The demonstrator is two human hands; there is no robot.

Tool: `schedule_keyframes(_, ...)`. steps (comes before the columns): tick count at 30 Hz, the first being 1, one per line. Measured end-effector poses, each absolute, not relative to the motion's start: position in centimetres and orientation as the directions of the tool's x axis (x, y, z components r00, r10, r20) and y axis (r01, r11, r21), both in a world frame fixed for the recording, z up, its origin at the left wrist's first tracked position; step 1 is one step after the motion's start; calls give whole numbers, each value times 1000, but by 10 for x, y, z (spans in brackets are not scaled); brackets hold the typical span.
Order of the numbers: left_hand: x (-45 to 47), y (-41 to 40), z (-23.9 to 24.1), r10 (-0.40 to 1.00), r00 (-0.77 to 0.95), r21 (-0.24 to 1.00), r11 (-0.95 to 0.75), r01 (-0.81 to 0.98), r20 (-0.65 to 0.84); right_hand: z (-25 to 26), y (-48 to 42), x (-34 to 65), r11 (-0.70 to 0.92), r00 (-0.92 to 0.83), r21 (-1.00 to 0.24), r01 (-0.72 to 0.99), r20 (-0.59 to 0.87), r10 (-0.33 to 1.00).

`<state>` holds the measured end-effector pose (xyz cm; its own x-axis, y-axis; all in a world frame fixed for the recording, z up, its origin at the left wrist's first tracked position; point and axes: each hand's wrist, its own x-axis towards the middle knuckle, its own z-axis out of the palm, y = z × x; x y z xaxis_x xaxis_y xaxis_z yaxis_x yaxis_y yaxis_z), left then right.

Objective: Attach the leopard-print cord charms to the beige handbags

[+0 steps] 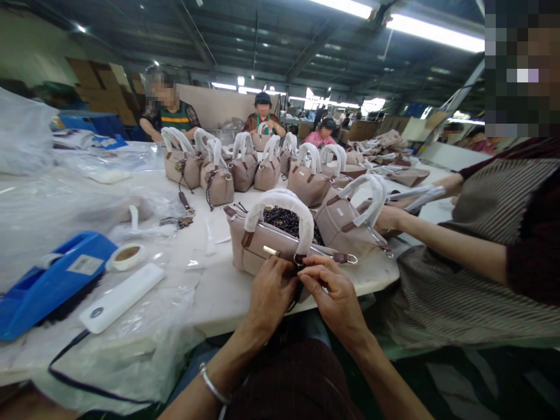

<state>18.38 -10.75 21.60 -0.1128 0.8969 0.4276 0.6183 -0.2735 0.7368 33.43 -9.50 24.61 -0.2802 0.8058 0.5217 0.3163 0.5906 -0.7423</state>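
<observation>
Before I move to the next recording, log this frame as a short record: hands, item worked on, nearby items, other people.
left hand: fingertips at the right-side base of a handbag's handle
right hand: fingertips close beside the left's; exact grip too small to tell
item: taupe handbag, white-wrapped handle, dark cords showing at its top
nearby left: blue tape dispenser, tape roll, white corded device
behind: more handbags
people: co-worker at right; others across the table

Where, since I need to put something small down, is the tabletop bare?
A small patch of tabletop looks bare between the front bag and the clear plastic. Crowded: the left side, with the blue tape dispenser, tape roll and white device, and behind, packed with upright bags.
</observation>
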Motion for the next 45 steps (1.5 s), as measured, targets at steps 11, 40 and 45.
schedule_keyframes(11,170,-99,223,995,-12,995,-94,-34,94,253,-98,334,294,-229,-933,207,246,942)
schedule_keyframes(40,160,-103,236,958,46,884,-280,376,283,256,-89,323,600,-432,-373,708,443,785)
schedule_keyframes(45,163,-103,246,917,71,702,-350,621,394,249,-92,323,599,-400,-400,693,478,782)
